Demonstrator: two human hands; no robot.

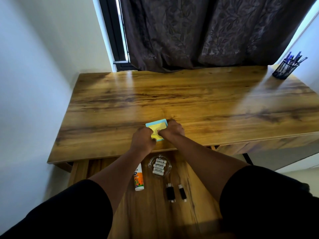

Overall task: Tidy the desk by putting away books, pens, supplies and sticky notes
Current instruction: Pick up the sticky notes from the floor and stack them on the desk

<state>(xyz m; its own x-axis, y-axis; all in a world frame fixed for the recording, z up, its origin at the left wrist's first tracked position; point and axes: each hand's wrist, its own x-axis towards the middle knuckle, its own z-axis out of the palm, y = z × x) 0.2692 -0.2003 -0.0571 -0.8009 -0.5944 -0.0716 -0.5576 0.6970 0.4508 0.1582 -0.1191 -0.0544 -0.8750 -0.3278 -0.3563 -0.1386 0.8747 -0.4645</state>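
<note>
Honestly, nearly done I'd say: pens sit in the mesh cup point(285, 68) far off to the right, and only the sticky notes point(156, 127) remain on the surface point(189, 100). My left hand point(143, 139) and right hand point(170, 129) both pinch the pad with curled fingers, near the front edge. Open drawer point(155, 195) directly below them, with room between the batteries and the glue.

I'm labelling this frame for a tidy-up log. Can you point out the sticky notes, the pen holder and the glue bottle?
sticky notes point(158, 126): head view, yellow top sheet between the hands.
pen holder point(284, 69): head view, black mesh wall.
glue bottle point(138, 180): head view, orange label.
</note>
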